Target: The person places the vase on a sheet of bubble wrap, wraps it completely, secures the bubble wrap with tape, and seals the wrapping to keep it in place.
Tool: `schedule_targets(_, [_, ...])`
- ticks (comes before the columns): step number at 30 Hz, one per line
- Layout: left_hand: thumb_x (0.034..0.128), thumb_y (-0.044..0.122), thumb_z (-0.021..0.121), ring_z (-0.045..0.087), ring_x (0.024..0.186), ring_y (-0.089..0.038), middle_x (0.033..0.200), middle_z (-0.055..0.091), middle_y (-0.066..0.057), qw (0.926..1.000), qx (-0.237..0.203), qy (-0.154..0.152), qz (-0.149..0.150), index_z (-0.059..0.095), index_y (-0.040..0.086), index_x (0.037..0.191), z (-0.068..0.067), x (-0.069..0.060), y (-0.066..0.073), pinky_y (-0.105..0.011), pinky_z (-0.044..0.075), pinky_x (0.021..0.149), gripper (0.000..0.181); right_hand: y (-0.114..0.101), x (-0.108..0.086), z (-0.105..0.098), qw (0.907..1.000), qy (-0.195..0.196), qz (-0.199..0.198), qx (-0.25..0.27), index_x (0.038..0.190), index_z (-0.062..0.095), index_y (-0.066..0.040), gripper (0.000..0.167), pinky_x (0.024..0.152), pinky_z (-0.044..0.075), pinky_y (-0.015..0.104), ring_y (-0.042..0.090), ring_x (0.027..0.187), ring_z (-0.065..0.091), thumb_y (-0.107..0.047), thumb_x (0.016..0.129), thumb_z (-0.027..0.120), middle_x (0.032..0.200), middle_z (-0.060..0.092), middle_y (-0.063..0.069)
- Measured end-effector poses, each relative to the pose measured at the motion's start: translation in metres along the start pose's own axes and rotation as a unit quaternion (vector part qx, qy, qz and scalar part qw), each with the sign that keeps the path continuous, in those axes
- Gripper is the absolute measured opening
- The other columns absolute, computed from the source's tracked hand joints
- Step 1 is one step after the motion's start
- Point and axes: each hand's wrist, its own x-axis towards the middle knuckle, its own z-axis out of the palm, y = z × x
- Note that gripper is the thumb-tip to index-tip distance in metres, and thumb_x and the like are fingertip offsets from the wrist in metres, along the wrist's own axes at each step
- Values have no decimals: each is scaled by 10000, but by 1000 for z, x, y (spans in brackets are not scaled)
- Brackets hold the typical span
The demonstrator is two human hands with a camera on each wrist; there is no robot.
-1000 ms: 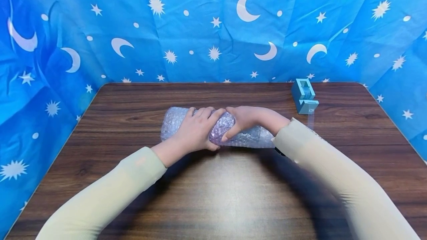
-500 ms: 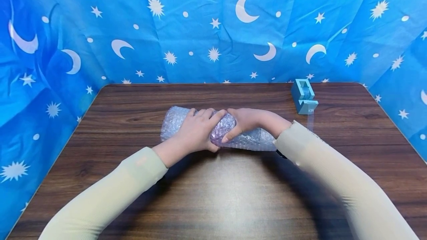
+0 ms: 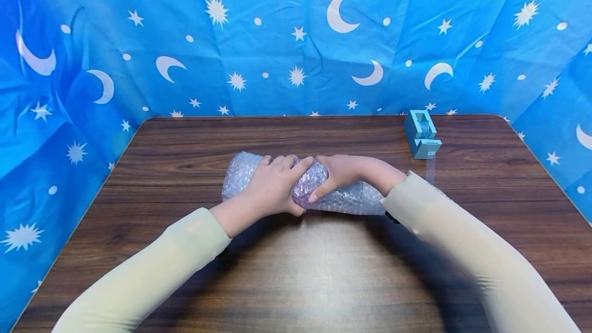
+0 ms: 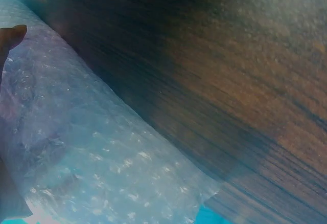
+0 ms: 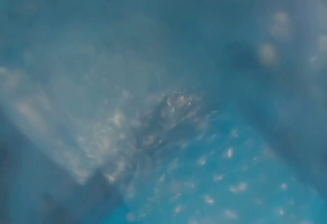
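I've got both hands on the bubble-wrap bundle [image 3: 311, 180], lying crosswise mid-table [image 3: 324, 276]. Left hand [image 3: 273, 185] fingers curled over it; right hand [image 3: 343, 171] grips just beside, thumb on near side. Blue tape dispenser [image 3: 421, 135] back right, clear strip trailing. Right wrist feed's blurred.

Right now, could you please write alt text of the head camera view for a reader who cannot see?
A person's left grip and right grip hold a bubble-wrap bundle, faintly purple between them, at a wooden table. A blue tape dispenser stands toward the far right, a clear strip extending from it. Behind, blue cloth shows white moons and stars.
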Motion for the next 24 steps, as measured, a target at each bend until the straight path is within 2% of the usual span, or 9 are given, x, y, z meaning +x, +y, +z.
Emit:
schedule_targets(10, [614, 563, 924, 670, 1163, -375, 1311, 666, -194, 9996, -99, -256, -113, 464, 128, 1524, -6, -4, 6, -602, 545, 971, 1108, -1, -2, 2, 9993, -248, -167, 220, 1628, 176, -54, 1072, 1162, 458, 482, 306, 1374, 528, -534, 869, 762, 1526, 487, 172])
schedule_targets(16, [603, 586, 921, 675, 1163, -378, 1306, 675, -184, 9987, -133, -447, -186, 457, 135, 1528, -9, -5, 8, -610, 542, 987, 1129, -1, -3, 3, 9987, -400, -231, 234, 1627, 185, -60, 1061, 1156, 464, 466, 292, 1350, 547, -534, 870, 757, 1494, 520, 162])
schedule_targets(24, [605, 589, 920, 669, 1182, -392, 1336, 668, -195, 9976, -297, -570, -275, 454, 133, 1526, -12, -9, 9, -610, 543, 982, 1128, -6, -3, 1, 9973, -652, -207, 269, 1643, 131, -61, 1077, 1205, 412, 474, 299, 1417, 489, -527, 886, 738, 1557, 462, 165])
